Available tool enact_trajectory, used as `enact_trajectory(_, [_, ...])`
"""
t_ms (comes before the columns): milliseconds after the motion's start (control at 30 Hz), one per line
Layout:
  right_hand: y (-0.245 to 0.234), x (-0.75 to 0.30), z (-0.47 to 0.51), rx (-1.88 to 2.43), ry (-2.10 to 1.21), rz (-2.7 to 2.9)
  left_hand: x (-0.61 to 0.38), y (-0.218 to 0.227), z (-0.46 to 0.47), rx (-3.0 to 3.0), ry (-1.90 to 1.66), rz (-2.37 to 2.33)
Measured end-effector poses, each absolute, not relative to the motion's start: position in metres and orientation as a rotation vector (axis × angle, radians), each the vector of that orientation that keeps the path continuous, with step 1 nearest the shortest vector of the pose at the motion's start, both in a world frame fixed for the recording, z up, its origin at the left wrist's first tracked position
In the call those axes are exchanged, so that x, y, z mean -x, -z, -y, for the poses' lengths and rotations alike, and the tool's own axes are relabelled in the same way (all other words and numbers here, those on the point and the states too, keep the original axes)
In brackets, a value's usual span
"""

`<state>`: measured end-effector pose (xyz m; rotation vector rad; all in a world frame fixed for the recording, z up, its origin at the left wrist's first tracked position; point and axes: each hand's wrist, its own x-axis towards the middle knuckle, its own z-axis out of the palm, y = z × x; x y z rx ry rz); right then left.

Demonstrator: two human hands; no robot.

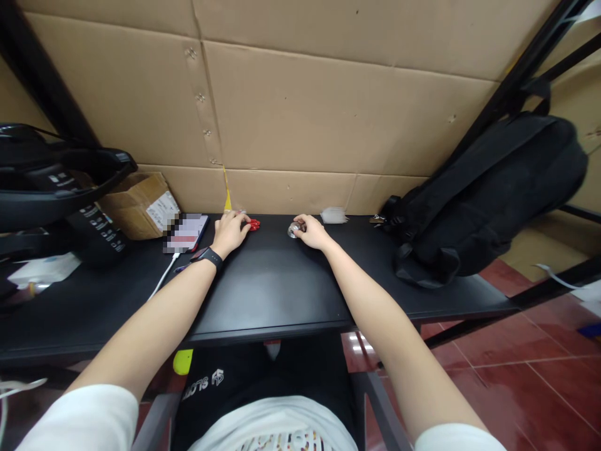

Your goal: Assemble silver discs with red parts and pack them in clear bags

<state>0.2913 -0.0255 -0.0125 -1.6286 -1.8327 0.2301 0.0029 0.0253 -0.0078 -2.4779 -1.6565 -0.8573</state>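
My left hand (230, 234) rests low over the back of the black desk, its fingers curled and the thumb near the index finger. A small red item (254, 224) with a looped outline sits at those fingertips, partly covered; its kind is unclear. To the right, my right hand (312, 232) pinches a small round, shiny metal piece (293, 230) between thumb and fingers, at desk height. The fingers hide part of the metal piece. A gap of desk surface lies between the two hands.
Left of my hands are a phone (186, 233) with a white cable (164, 275), a cardboard box (141, 207) and a black headset (61, 188). A small whitish pack (333, 215) and a black backpack (488, 194) stand right. A cardboard wall (319, 113) closes the back.
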Motion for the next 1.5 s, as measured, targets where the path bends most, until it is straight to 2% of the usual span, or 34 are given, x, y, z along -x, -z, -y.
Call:
enact_trajectory(200, [0.008,-0.291,0.031,1.521,-0.192,1.928,-0.005,0.007,-0.025,2.478,0.876,1.664])
enact_trajectory(467, [0.008,-0.288,0.034,1.371,-0.315,1.964,-0.007,0.008,-0.023,2.475,0.89,1.674])
enact_trajectory(1200, [-0.011,-0.282,0.053,1.368,-0.234,2.192,-0.003,-0.008,0.008,2.483,0.977,1.635])
enact_trajectory(1300, [-0.016,-0.28,0.059,1.338,-0.307,2.241,-0.004,-0.015,0.015,2.667,0.874,1.531])
enact_trajectory(1500, [-0.024,-0.278,0.07,1.254,-0.467,2.359,-0.008,-0.015,0.02,2.98,0.44,1.231])
